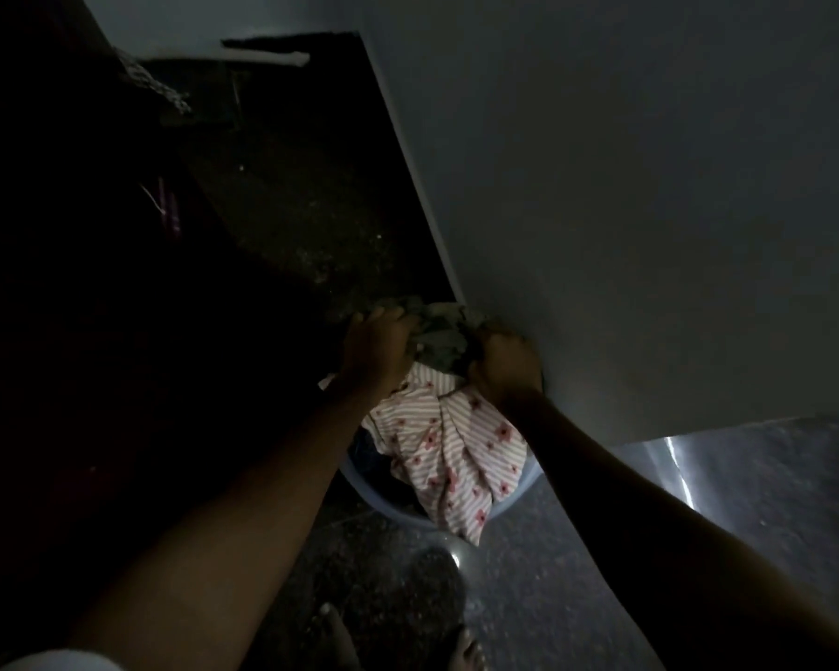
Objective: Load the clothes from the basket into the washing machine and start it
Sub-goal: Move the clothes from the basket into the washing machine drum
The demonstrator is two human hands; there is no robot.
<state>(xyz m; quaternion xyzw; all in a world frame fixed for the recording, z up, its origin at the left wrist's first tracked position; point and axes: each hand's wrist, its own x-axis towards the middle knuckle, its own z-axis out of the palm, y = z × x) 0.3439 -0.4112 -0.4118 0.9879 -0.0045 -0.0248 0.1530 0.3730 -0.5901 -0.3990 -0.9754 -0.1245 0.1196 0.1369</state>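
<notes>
A round pale blue basket point(514, 496) stands on the floor in dim light. A pink-and-white striped cloth with red flowers point(449, 457) hangs out of it over the near rim. Above it is a bunched dark greenish garment point(439, 339). My left hand point(376, 351) grips its left side and my right hand point(504, 368) grips its right side, both with curled fingers. The garment sits just above the basket, close to the white panel point(626, 210) on the right, which may be the washing machine's side.
The big white panel fills the upper right, its edge running diagonally down to the basket. A shiny metal surface point(679, 472) shows below it at right. Dark speckled floor point(529, 598) lies under the basket, my bare toes point(466, 651) at the bottom. The left side is very dark.
</notes>
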